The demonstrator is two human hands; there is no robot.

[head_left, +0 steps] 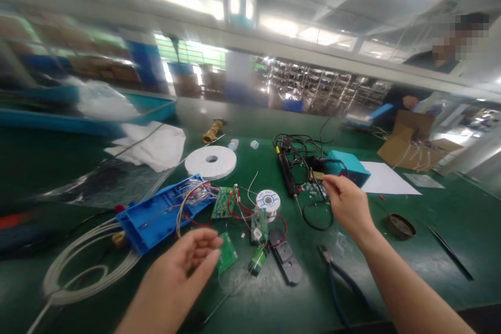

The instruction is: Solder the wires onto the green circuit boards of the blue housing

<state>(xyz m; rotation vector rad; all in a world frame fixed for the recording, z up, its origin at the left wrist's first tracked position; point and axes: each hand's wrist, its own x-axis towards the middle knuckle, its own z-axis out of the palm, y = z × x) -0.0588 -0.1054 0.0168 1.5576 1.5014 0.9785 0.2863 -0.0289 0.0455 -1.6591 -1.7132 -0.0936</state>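
My left hand [183, 266] hovers low over the green mat with fingers curled together, close to a small green circuit board [227, 253]; I cannot make out anything in it. My right hand [346, 203] reaches forward with fingers pinched near black cables [309, 167] and a teal soldering station [348, 167]. Between the hands lie a blue plastic housing [160, 214] with coloured wires, another green board [223, 202], a solder spool [268, 200], a small green cylinder [257, 261] and a black part [287, 261].
A white tape roll [210, 162], white cloth [156, 146], coiled white tube [78, 266], pliers [336, 276], a round tin [399, 225], white paper [385, 180] and a cardboard box [415, 146] lie around. Another person [442, 62] sits far right.
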